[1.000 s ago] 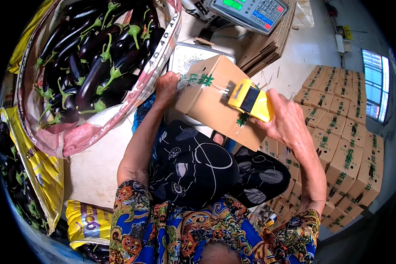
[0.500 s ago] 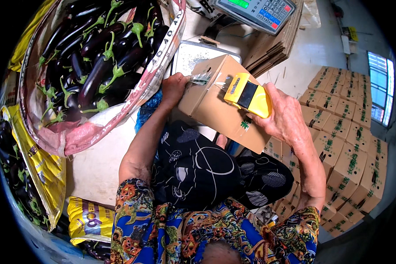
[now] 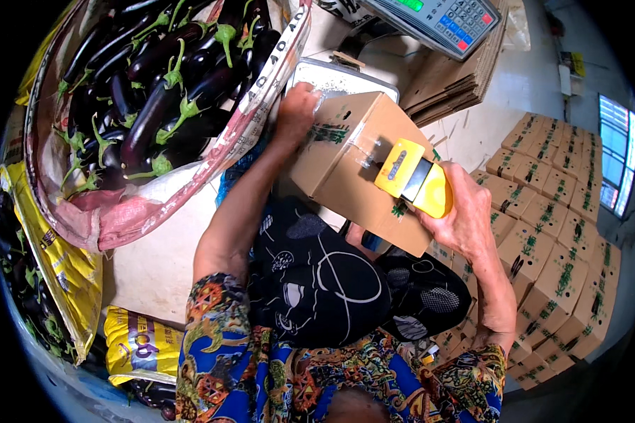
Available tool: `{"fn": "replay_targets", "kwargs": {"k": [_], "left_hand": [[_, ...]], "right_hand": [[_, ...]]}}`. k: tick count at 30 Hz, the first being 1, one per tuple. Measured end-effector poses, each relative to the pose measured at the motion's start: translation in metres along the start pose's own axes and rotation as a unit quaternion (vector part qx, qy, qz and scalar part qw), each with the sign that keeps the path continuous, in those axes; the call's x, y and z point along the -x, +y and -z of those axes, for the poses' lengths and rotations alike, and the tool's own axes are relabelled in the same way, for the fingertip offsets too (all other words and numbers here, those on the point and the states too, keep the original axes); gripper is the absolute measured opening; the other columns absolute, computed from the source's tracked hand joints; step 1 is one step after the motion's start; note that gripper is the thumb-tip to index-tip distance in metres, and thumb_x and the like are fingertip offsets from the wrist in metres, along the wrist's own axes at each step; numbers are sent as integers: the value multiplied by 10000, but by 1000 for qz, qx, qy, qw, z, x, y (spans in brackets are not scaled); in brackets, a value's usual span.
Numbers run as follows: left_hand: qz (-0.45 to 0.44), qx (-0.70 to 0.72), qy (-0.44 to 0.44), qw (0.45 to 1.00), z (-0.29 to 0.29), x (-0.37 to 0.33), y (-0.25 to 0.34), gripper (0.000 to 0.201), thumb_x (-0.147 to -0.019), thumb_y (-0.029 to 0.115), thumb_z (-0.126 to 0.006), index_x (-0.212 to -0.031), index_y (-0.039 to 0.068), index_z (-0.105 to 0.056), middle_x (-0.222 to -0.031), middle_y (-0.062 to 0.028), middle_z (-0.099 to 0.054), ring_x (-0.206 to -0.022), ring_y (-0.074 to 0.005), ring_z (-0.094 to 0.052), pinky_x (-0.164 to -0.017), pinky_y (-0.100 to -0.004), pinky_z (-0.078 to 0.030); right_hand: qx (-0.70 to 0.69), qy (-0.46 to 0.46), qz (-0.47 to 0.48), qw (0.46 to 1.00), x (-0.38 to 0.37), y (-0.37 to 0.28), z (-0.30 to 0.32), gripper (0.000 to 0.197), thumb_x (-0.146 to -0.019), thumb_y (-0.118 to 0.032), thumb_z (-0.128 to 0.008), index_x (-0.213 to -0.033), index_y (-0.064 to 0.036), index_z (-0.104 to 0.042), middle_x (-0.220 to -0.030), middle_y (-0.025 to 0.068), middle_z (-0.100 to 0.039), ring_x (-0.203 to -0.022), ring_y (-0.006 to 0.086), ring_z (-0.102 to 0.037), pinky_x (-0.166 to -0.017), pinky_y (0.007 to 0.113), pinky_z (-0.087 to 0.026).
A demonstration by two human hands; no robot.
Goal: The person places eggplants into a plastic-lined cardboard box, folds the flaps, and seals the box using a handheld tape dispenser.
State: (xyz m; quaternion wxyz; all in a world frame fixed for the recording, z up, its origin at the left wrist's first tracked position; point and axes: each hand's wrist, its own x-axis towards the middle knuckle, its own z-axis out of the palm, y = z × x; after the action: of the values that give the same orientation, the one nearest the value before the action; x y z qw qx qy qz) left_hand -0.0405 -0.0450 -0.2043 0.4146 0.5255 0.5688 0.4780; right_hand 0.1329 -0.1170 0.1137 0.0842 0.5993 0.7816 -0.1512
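Note:
A cardboard box (image 3: 346,183) with green print stands tilted between my arms, its far end against a metal scale platform (image 3: 346,76). My right hand (image 3: 466,211) is wrapped round a yellow tape dispenser (image 3: 402,169), which rests against the box's upper face. Shiny clear tape (image 3: 363,149) shows on the box beside the dispenser. At the box's far left edge, my left hand (image 3: 300,113) is closed with its fingers curled against the cardboard. Its fingertips are partly hidden.
On the left stands a large open sack (image 3: 85,218) of eggplants (image 3: 148,127). Yellow bags (image 3: 144,345) lie nearer me. The scale's display panel (image 3: 444,21) sits beside flat cardboard sheets (image 3: 458,77). Stacked printed boxes (image 3: 543,247) fill the right side.
My left hand has moved farther away along the box's edge. The tape dispenser and my right hand have shifted slightly right and nearer. The view has also moved a little.

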Motion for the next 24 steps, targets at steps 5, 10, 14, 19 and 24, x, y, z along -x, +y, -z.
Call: {"fn": "replay_targets", "kwargs": {"k": [5, 10, 14, 19, 24], "left_hand": [[-73, -78, 7, 994, -15, -7, -15, 151, -894, 184, -578, -893, 41, -628, -843, -167, -629, -843, -352, -612, -747, -427, -492], [82, 80, -67, 991, -10, -8, 28, 263, -935, 270, -537, -967, 19, -608, -914, -200, -630, -871, -372, -607, -782, -447, -488], [85, 162, -121, 976, 8, -10, 132, 327, -941, 299, -534, -1076, 6, -587, -968, -228, -629, -933, -391, -605, -815, -467, -482], [-177, -193, -138, 955, 2, -2, 151, 392, -942, 323, -539, -1203, 31, -536, -1080, -223, -615, -1000, -391, -605, -846, -476, -491], [-76, -256, -191, 945, 6, -4, 176, 489, -954, 376, -495, -1348, 91, -447, -1143, -255, -610, -983, -433, -612, -838, -493, -488]], "right_hand": [[-45, 31, 24, 998, 3, 13, -5, 526, -659, -200, -777, -1101, -20, -557, -896, 177, -657, -796, 317, -679, -686, 387, -555], [-60, 81, 57, 993, 7, 21, -11, 517, -635, -184, -786, -1075, -22, -567, -896, 166, -658, -793, 305, -681, -683, 388, -557], [-67, 77, 39, 994, 9, 21, -12, 513, -621, -186, -791, -1060, -39, -567, -883, 153, -657, -779, 301, -677, -657, 384, -552], [-61, 100, 48, 992, 8, 25, -15, 512, -600, -208, -787, -1029, -54, -555, -828, 149, -633, -735, 332, -664, -596, 415, -537], [-35, 87, 70, 993, 6, 24, -10, 479, -643, -177, -769, -1032, -38, -526, -808, 178, -613, -691, 365, -651, -584, 440, -537]]}}
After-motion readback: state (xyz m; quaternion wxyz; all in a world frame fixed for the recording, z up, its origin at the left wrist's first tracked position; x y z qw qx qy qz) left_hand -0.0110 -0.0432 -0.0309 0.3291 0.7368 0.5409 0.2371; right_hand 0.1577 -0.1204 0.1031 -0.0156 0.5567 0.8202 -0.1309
